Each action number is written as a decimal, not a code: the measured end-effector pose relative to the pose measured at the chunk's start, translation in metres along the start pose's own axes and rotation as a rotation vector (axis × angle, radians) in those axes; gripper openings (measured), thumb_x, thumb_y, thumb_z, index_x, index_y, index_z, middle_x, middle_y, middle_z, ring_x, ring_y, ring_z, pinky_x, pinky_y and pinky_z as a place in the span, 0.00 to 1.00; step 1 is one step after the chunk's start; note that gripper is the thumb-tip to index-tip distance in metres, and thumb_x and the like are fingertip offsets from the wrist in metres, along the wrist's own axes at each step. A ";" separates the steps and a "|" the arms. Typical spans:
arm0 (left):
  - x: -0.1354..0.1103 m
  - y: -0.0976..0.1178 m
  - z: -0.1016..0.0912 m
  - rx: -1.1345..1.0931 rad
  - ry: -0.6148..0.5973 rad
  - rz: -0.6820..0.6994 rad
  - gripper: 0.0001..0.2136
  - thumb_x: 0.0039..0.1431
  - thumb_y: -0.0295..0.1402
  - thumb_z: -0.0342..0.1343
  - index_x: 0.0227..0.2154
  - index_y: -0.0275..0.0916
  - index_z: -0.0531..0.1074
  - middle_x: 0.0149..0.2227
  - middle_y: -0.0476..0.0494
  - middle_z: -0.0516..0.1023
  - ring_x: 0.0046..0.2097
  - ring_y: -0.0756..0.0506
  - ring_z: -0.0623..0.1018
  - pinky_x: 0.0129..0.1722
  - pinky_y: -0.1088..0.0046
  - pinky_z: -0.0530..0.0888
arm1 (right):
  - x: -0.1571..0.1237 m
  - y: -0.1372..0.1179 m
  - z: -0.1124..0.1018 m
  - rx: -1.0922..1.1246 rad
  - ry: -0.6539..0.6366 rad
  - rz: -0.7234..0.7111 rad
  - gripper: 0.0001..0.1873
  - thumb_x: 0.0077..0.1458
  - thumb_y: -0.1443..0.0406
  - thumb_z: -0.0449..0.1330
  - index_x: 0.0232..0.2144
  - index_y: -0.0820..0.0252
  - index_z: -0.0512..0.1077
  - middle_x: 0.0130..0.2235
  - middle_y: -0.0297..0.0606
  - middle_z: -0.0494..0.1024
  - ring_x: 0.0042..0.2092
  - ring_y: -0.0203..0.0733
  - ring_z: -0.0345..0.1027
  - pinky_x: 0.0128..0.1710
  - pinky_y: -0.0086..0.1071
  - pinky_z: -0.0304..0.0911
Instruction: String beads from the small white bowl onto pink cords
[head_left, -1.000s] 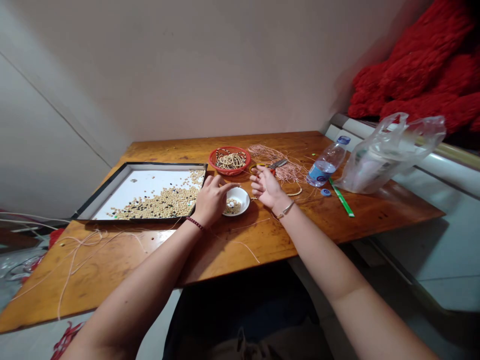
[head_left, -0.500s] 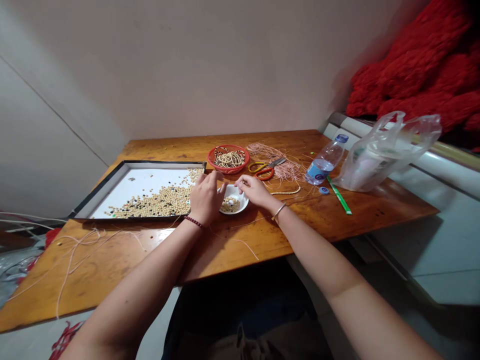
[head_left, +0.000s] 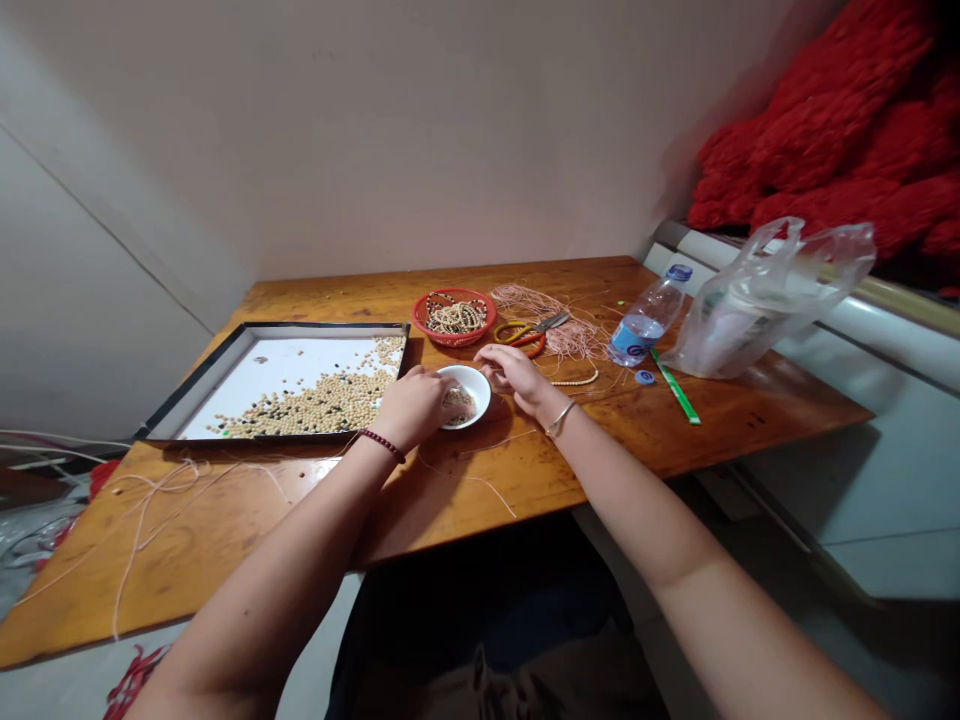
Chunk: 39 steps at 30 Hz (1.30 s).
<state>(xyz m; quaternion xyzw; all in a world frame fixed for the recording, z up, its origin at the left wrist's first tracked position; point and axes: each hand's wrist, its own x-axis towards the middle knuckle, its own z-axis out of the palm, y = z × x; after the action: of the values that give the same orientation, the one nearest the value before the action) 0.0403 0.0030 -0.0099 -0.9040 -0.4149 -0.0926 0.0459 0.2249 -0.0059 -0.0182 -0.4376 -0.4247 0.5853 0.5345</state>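
A small white bowl (head_left: 481, 385) with small pale and dark beads (head_left: 459, 402) in it stands between my hands. My left hand (head_left: 411, 408) dips its bunched fingertips into the bowl from the left; what they pinch, if anything, is hidden. At the bowl's right rim is my right hand (head_left: 517, 378), its thumb and fingers curled in a loose pinch at the end of a bead string. The strung pale beads (head_left: 577, 381) trail out to the right from behind this hand onto the table.
A black-edged tray (head_left: 270, 365) of loose beads lies left. Behind the bowl are a red basket (head_left: 429, 336) of strung beads, scissors (head_left: 529, 334) and tangled pink thread (head_left: 574, 335). At right stand a water bottle (head_left: 637, 335), a green strip (head_left: 679, 392) and a plastic bag (head_left: 739, 330).
My left hand has lowered from above the bowl's left side, and its fingers now reach into the beads. My right hand has shifted slightly right, away from the bowl's middle.
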 end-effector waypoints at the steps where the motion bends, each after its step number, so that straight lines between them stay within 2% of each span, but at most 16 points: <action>1: 0.000 0.000 0.000 0.013 -0.004 0.012 0.20 0.56 0.52 0.52 0.37 0.41 0.77 0.35 0.37 0.78 0.39 0.38 0.73 0.32 0.68 0.68 | -0.001 0.000 0.002 -0.015 -0.017 -0.012 0.08 0.48 0.62 0.57 0.26 0.62 0.69 0.19 0.27 0.64 0.16 0.24 0.44 0.16 0.23 0.34; 5: 0.000 0.002 0.000 0.022 -0.029 0.051 0.19 0.57 0.50 0.52 0.37 0.40 0.76 0.33 0.38 0.78 0.41 0.40 0.73 0.34 0.70 0.68 | -0.002 0.001 0.005 -0.039 -0.057 -0.042 0.10 0.48 0.61 0.58 0.22 0.62 0.67 0.19 0.28 0.64 0.19 0.26 0.50 0.17 0.23 0.37; 9: 0.001 0.004 0.001 -0.036 -0.041 0.034 0.13 0.58 0.45 0.53 0.32 0.41 0.76 0.30 0.42 0.77 0.39 0.41 0.75 0.32 0.72 0.66 | -0.002 0.001 0.006 -0.033 -0.063 -0.049 0.13 0.50 0.59 0.58 0.20 0.61 0.62 0.18 0.27 0.61 0.18 0.25 0.46 0.16 0.24 0.36; 13: 0.002 0.005 0.001 -0.048 -0.047 0.009 0.11 0.58 0.40 0.53 0.27 0.41 0.75 0.28 0.42 0.76 0.38 0.41 0.75 0.30 0.72 0.65 | -0.003 0.001 0.008 -0.069 -0.093 -0.071 0.21 0.50 0.52 0.59 0.19 0.59 0.57 0.17 0.25 0.56 0.18 0.26 0.41 0.16 0.25 0.34; 21: 0.002 0.004 0.001 -0.088 -0.032 -0.002 0.10 0.55 0.42 0.55 0.26 0.42 0.75 0.29 0.42 0.77 0.38 0.41 0.75 0.30 0.71 0.65 | -0.003 0.004 0.009 -0.128 -0.107 -0.124 0.28 0.46 0.45 0.61 0.16 0.58 0.54 0.17 0.24 0.51 0.19 0.26 0.40 0.17 0.26 0.35; 25: 0.002 0.003 0.003 -0.044 -0.025 0.006 0.11 0.56 0.42 0.54 0.26 0.41 0.74 0.29 0.42 0.77 0.38 0.41 0.76 0.29 0.71 0.65 | -0.004 0.003 0.009 -0.151 -0.127 -0.136 0.27 0.46 0.45 0.61 0.16 0.58 0.56 0.17 0.24 0.52 0.19 0.27 0.39 0.17 0.27 0.34; 30: 0.001 0.003 0.003 -0.050 -0.005 0.032 0.10 0.58 0.40 0.53 0.28 0.41 0.73 0.30 0.42 0.77 0.40 0.41 0.75 0.29 0.72 0.65 | -0.002 0.001 0.007 -0.157 -0.143 -0.108 0.23 0.48 0.47 0.59 0.19 0.61 0.67 0.16 0.24 0.53 0.18 0.27 0.41 0.17 0.27 0.34; 35: 0.002 0.003 0.002 -0.089 0.055 0.000 0.09 0.61 0.36 0.50 0.34 0.39 0.73 0.35 0.40 0.77 0.40 0.40 0.75 0.32 0.70 0.67 | 0.003 0.005 0.005 -0.137 -0.158 -0.109 0.20 0.48 0.50 0.60 0.24 0.63 0.72 0.18 0.26 0.59 0.19 0.27 0.46 0.18 0.26 0.40; 39: 0.006 -0.001 0.006 -0.217 0.134 -0.038 0.08 0.61 0.35 0.49 0.34 0.39 0.72 0.36 0.41 0.78 0.38 0.42 0.75 0.34 0.70 0.67 | 0.007 0.008 0.002 -0.149 -0.131 -0.133 0.13 0.46 0.57 0.61 0.24 0.63 0.73 0.19 0.26 0.60 0.21 0.28 0.50 0.20 0.24 0.44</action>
<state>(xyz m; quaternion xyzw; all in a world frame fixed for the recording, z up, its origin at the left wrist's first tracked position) 0.0443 0.0093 -0.0141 -0.8874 -0.4154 -0.1980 -0.0265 0.2203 -0.0001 -0.0259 -0.4077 -0.5291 0.5428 0.5091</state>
